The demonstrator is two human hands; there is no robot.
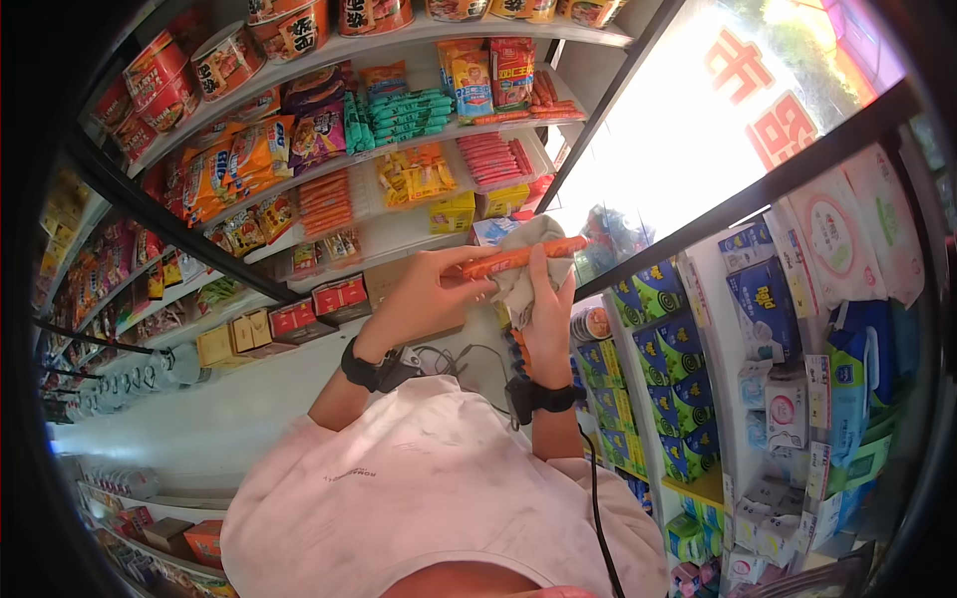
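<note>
In front of my chest, both hands hold an orange-red wrapped sausage stick (513, 257) tilted slightly up to the right. My left hand (434, 294) is closed around its left end with bent fingers. My right hand (548, 314) grips a crumpled grey-beige cloth (518, 299), its thumb lying against the right part of the stick. Some of the cloth shows above and below the stick, and the rest is hidden behind it and my fingers. Black bands with small devices sit on both wrists.
Ahead, shelves carry snack bags (254, 154), pink sausage packs (493, 159), green packets (409, 118) and instant noodle tubs (229, 60). To the right, another rack holds blue-green boxes (668, 349) and tissue packs (832, 229). A bright window (658, 130) stands between. A black cable (595, 488) hangs beside my right arm.
</note>
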